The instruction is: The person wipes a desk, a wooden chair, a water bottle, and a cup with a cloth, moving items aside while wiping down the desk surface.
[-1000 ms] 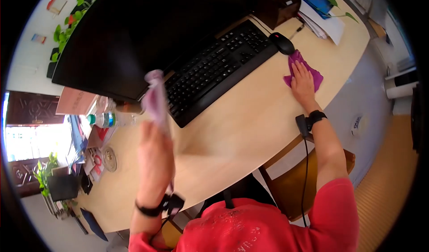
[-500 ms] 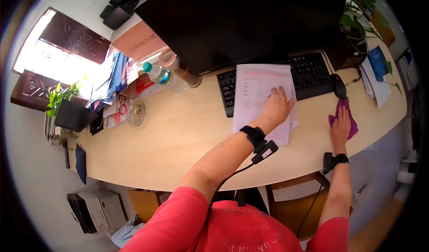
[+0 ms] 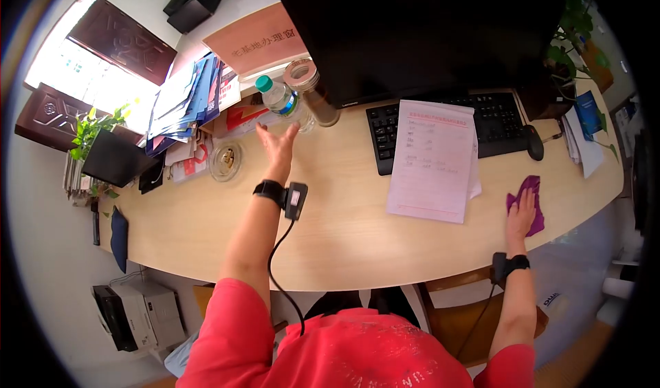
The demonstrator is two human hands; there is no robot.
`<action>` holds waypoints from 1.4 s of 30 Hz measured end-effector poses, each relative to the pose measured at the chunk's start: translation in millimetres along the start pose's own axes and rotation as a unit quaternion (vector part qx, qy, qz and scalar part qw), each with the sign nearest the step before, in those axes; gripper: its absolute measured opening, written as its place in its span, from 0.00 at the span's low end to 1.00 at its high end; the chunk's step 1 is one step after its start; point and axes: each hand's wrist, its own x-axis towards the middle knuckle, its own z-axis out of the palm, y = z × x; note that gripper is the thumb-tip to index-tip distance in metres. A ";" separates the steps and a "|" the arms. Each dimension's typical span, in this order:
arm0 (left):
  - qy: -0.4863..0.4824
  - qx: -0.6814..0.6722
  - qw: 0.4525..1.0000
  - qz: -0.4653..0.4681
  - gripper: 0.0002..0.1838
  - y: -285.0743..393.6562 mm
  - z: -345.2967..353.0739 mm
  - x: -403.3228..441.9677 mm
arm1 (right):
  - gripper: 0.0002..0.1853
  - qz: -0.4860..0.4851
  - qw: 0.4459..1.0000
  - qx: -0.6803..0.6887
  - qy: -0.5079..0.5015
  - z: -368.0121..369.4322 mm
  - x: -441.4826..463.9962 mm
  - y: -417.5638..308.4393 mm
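My left hand (image 3: 278, 151) reaches over the desk with thumb and fingers spread. It is just in front of a clear plastic bottle (image 3: 277, 100) with a green cap, and holds nothing. Behind the bottle's right side stands a tall lidded tumbler (image 3: 317, 99). At the right of the desk, my right hand (image 3: 522, 216) lies with stretched fingers on a crumpled purple cloth (image 3: 534, 188). Between the hands, a written paper pad (image 3: 432, 181) rests partly over the black keyboard (image 3: 496, 116).
A large black monitor (image 3: 426, 37) stands at the back of the desk (image 3: 330, 236). To the left are a round clear dish (image 3: 225, 161), piled folders (image 3: 185, 102) and a pink sign (image 3: 254, 40). A mouse (image 3: 533, 142) lies beyond the cloth.
My left hand has left the paper pad and moved left towards the bottle, its fingers now spread. My right hand stays on the cloth, now slightly farther from the mouse. The view has shifted.
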 end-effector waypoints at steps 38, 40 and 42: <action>-0.356 -0.580 0.643 -0.351 0.43 -41.5 -198.5 -66.6 | 0.19 -0.008 0.430 0.825 -0.366 -135.7 -127.2 -492.2; -0.343 -0.578 0.646 -0.362 0.43 -21.7 -202.3 -76.5 | 0.25 -0.267 0.593 0.675 -0.349 -153.8 -153.7 -494.0; -0.330 -0.572 0.650 -0.376 0.42 -2.3 -207.7 -87.5 | 0.32 -0.575 0.732 0.354 -0.096 -148.9 -175.4 -501.9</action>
